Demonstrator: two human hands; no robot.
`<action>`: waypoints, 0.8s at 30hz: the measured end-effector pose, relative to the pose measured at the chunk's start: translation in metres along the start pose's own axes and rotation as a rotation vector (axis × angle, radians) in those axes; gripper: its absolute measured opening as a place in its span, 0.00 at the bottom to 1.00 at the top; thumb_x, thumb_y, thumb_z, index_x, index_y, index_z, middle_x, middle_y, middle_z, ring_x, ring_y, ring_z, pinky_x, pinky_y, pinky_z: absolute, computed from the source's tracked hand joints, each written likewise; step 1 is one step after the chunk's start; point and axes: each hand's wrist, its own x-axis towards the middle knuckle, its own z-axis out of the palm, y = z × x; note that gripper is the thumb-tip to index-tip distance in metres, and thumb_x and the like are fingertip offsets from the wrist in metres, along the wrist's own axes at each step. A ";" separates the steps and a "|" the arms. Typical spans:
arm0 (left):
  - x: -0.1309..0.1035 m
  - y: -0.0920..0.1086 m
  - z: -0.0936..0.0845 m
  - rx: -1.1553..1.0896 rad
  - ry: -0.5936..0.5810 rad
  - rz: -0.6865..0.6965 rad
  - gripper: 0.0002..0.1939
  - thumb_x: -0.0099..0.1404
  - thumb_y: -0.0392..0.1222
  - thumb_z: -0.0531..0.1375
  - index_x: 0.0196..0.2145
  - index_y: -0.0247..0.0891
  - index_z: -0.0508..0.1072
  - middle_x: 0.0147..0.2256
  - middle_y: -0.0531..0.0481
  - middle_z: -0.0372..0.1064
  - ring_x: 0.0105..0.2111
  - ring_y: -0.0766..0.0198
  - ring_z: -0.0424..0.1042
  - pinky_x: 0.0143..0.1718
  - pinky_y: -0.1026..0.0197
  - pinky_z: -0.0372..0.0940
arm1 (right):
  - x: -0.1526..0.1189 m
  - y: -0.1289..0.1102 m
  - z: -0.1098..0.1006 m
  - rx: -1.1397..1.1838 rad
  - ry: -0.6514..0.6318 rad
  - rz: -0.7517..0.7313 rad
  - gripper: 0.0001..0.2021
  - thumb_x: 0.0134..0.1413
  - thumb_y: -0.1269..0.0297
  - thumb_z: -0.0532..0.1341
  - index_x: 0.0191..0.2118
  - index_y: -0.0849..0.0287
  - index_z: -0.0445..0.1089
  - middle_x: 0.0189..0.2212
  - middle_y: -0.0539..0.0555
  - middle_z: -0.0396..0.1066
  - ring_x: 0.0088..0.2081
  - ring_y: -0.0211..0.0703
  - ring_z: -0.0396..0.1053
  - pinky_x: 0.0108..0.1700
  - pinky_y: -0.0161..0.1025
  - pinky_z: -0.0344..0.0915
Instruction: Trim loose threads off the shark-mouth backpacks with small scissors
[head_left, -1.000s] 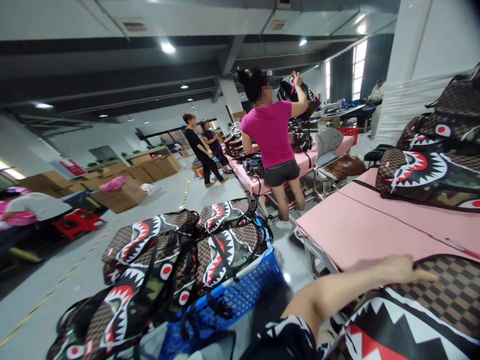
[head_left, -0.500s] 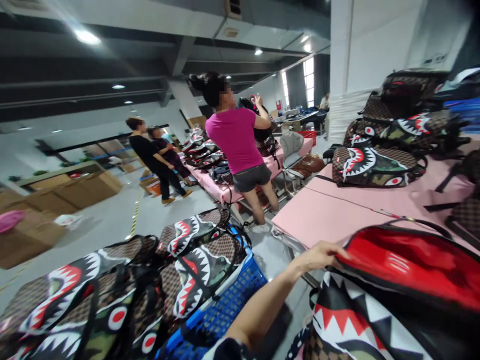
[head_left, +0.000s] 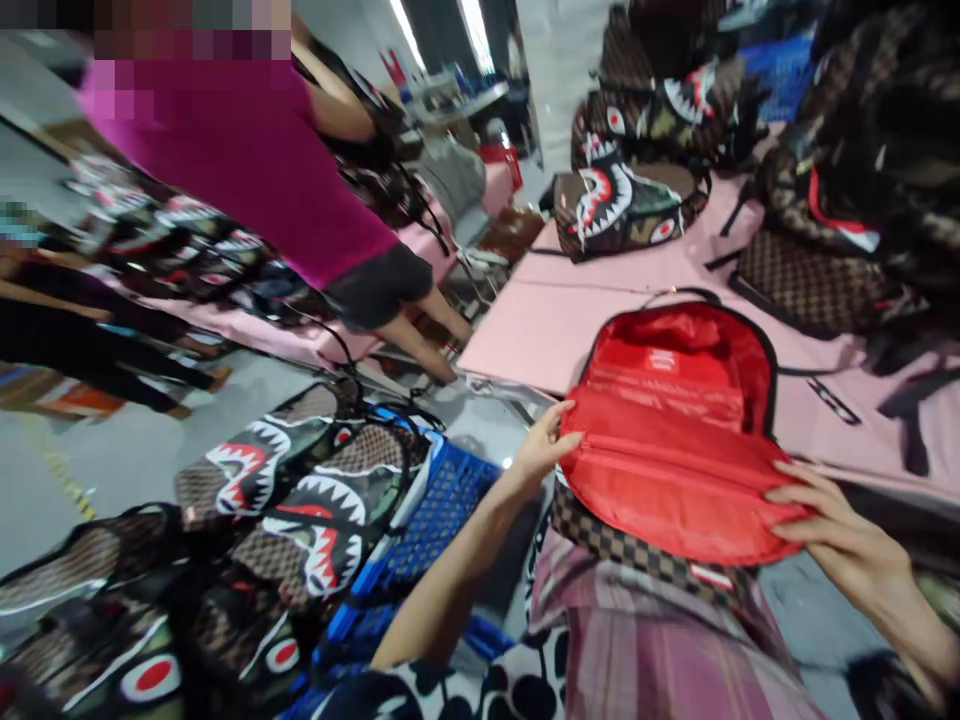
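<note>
Pink bench [head_left: 525, 320] is carrying a shark bag [head_left: 637, 212]. By the bench's near edge, an open bag [head_left: 667, 460] is showing red; left hand [head_left: 541, 447] and right hand [head_left: 847, 530] are pinching its flap's sides, perhaps to spread it wide.

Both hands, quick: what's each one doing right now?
Left hand: closed on the left edge of the open red-lined bag.
Right hand: fingers on that bag's right edge; grip can't be told.
</note>
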 end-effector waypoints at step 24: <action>-0.010 -0.008 -0.010 0.056 -0.205 -0.270 0.54 0.46 0.42 0.67 0.64 0.47 0.40 0.56 0.46 0.60 0.53 0.55 0.64 0.54 0.53 0.59 | -0.029 -0.011 0.003 -0.050 0.260 0.162 0.12 0.57 0.62 0.56 0.30 0.49 0.76 0.31 0.55 0.66 0.45 0.49 0.64 0.45 0.48 0.64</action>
